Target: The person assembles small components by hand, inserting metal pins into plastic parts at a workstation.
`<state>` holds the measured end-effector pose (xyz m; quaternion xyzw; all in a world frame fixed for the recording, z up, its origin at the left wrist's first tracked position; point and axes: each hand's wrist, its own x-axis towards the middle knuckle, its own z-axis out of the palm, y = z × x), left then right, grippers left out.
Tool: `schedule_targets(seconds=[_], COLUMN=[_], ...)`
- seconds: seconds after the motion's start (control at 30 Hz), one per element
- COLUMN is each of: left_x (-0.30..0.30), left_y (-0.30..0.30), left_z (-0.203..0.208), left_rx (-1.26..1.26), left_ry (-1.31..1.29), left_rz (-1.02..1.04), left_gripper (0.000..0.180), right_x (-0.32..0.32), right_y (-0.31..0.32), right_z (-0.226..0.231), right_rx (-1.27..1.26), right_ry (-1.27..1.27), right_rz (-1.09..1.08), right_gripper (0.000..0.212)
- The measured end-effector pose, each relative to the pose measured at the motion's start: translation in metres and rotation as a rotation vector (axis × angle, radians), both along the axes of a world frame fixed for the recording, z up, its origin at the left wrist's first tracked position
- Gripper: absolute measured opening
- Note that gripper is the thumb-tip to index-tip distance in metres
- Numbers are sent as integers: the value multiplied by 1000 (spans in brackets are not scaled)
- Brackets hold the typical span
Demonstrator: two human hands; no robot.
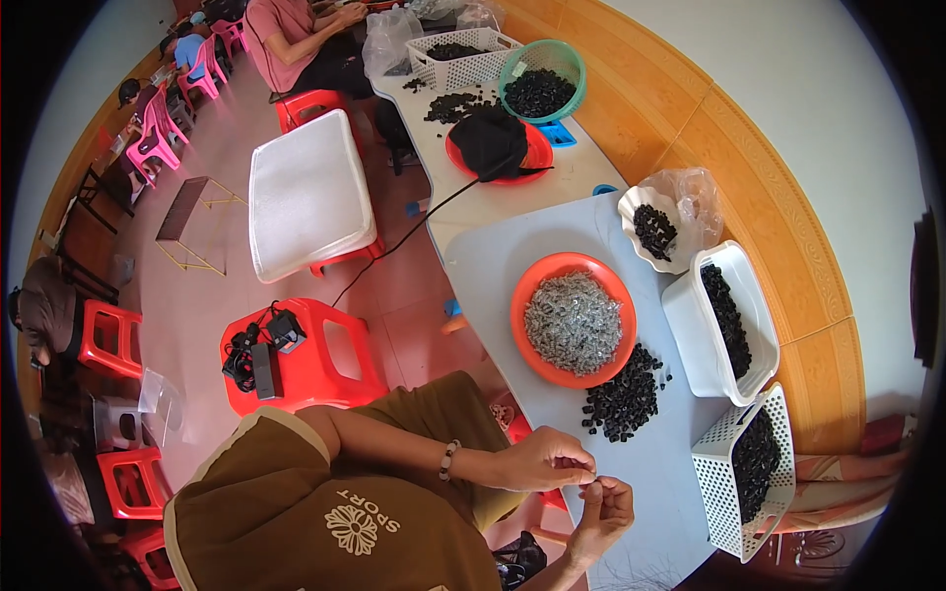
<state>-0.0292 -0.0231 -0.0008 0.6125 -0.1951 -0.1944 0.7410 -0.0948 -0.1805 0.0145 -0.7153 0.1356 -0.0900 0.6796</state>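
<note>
Over the near edge of the grey table (pixel 680 492), my two hands meet fingertip to fingertip. My left hand (pixel 545 461), with a beaded bracelet on its wrist, is closed in a pinch. My right hand (pixel 603 514) pinches close against it. Between the fingertips is a tiny dark piece, too small to name. Just beyond them lies a loose pile of small black parts (pixel 625 396). A round orange-red plate (pixel 523 345) full of small clear or silvery pieces (pixel 574 322) stands behind that pile, touching it.
Along the right side are a white perforated basket (pixel 711 492), a white tub (pixel 682 320) and a scalloped white bowl (pixel 639 202), all holding black parts. Farther off stands a green basket (pixel 572 64). A red stool (pixel 340 379) with power adapters (pixel 264 369) is at left; a person (pixel 286 44) sits beyond.
</note>
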Motion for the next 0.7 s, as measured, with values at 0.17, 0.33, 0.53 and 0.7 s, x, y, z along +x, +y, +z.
schedule_targets(seconds=[0.17, 0.33, 0.53, 0.7], left_x=[-4, -14, -15, -14], left_y=[0, -9, -2, -3], left_z=[4, -2, -5, -5], left_rx=[-103, -196, -200, -210], left_ry=[152, 215, 297, 283], left_rz=[33, -37, -35, -43], left_gripper=[19, 20, 17, 16], right_x=[-1, -9, -4, -3], right_y=[-6, -6, -9, -15], right_z=[3, -1, -9, -6], right_rx=[-59, -17, 141, 194], right_ry=[5, -4, 26, 92], right_rz=[-20, -81, -89, -90], right_gripper=[9, 8, 18, 14])
